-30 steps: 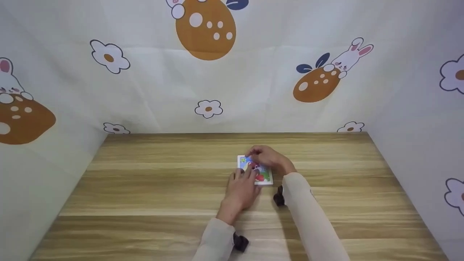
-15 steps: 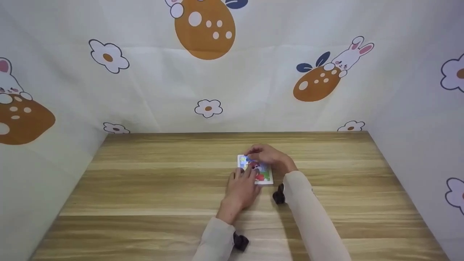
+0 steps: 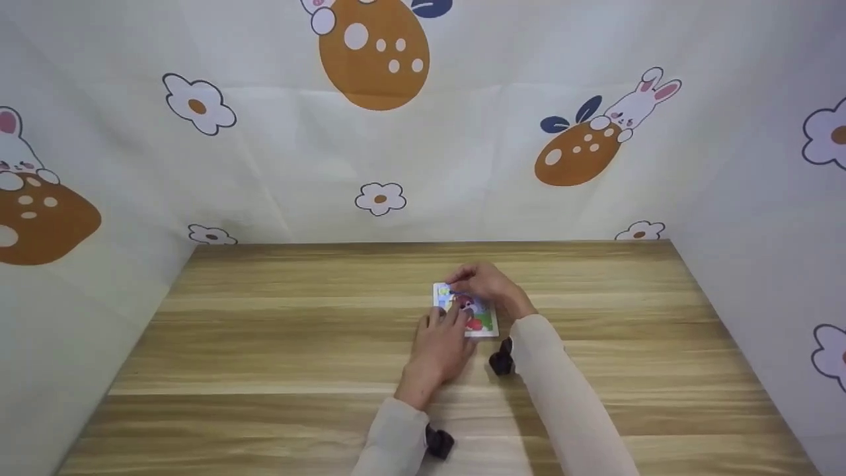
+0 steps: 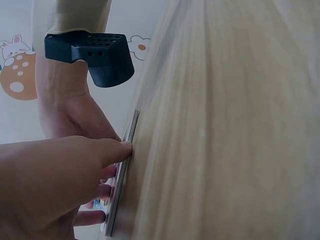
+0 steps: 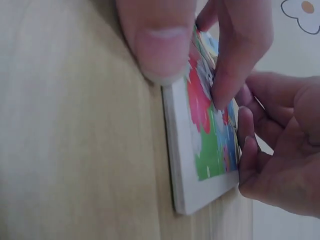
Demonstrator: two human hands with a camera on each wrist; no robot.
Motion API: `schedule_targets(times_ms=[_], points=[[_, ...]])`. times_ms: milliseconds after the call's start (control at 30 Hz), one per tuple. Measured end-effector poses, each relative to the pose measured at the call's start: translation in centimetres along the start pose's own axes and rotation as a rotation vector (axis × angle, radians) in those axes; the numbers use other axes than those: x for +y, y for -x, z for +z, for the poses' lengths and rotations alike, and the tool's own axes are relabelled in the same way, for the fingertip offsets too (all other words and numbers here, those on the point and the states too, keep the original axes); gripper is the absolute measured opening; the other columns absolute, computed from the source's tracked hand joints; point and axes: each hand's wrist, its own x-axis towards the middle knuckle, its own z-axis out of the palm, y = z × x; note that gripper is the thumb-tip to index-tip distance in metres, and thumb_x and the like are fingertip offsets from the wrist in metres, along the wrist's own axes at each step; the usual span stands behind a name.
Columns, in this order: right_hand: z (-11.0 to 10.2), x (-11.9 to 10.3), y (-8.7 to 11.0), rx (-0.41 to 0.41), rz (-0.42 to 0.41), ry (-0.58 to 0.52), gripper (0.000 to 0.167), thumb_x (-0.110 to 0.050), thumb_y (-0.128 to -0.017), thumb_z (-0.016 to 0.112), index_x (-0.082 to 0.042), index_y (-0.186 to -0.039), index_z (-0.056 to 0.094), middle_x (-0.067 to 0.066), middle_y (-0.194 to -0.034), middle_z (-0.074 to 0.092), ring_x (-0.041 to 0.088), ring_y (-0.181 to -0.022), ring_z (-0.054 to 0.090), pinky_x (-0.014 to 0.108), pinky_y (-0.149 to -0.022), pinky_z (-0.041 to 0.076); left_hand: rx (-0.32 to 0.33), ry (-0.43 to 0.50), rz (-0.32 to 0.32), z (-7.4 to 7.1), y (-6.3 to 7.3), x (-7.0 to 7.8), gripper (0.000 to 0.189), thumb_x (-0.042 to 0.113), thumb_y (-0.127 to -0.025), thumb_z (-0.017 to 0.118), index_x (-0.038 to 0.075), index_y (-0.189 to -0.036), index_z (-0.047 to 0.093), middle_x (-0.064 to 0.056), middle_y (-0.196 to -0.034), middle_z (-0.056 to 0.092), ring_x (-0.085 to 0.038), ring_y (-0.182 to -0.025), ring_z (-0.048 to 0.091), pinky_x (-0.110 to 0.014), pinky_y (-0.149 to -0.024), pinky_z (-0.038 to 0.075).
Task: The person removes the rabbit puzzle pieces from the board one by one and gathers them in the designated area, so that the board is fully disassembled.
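A small jigsaw puzzle (image 3: 489, 328) with a white border and a bright cartoon picture lies on the wooden table. My left hand (image 3: 443, 345) holds it down: the fingers lie spread across the picture, and the thumb (image 4: 121, 150) sits against the near edge. At the far edge my right hand (image 3: 488, 283) bends over the puzzle with curled fingers, its fingertips pinching at a thin piece (image 5: 233, 120) that tilts up from the picture. In the right wrist view red, green and blue areas show; the hands cover the rest of the picture.
Wood-grain tabletop (image 3: 264, 344) surrounds the puzzle. Pale cloth (image 3: 462, 152) printed with bunnies and flowers hangs behind and at both sides. Black camera mounts (image 3: 439, 441) are worn at both wrists.
My right wrist shifts slightly left, its fingers staying at the far edge. The left hand and the puzzle hold their place.
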Motion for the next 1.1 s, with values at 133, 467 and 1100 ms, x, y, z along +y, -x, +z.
schedule_targets(times_ms=[133, 467, 1100], points=[[0.4, 0.2, -0.2, 0.053, 0.007, -0.008, 0.014, -0.010, -0.095, 0.067, -0.011, -0.104, 0.076, 0.006, -0.108, 0.073, 0.018, -0.100, 0.063, 0.029, -0.090, 0.050, 0.000, 0.009, -0.004, 0.1, 0.1, 0.0, 0.054, 0.042, -0.100, 0.055, 0.015, -0.146, 0.048, -0.003, -0.161, 0.039, -0.031, -0.133, 0.041, -0.049, -0.108, 0.039], [-2.9, 1.0, 0.8, 0.082, 0.017, -0.017, 0.021, -0.019, -0.098, 0.064, -0.013, -0.116, 0.073, 0.008, -0.124, 0.069, 0.022, -0.115, 0.060, 0.035, -0.102, 0.047, -0.018, 0.031, -0.009, 0.0, 0.1, 0.1, 0.053, 0.041, -0.102, 0.053, 0.017, -0.149, 0.045, -0.004, -0.162, 0.038, -0.033, -0.136, 0.040, -0.053, -0.112, 0.037], [-10.5, 5.9, 3.5, 0.090, 0.004, 0.142, 0.024, -0.015, -0.099, 0.062, -0.005, -0.118, 0.071, 0.012, -0.119, 0.070, 0.017, -0.100, 0.061, 0.027, -0.089, 0.049, -0.027, 0.038, -0.015, 0.2, 0.0, 0.0, 0.052, 0.040, -0.103, 0.052, 0.019, -0.149, 0.044, -0.004, -0.161, 0.037, -0.034, -0.137, 0.039, -0.053, -0.113, 0.036]])
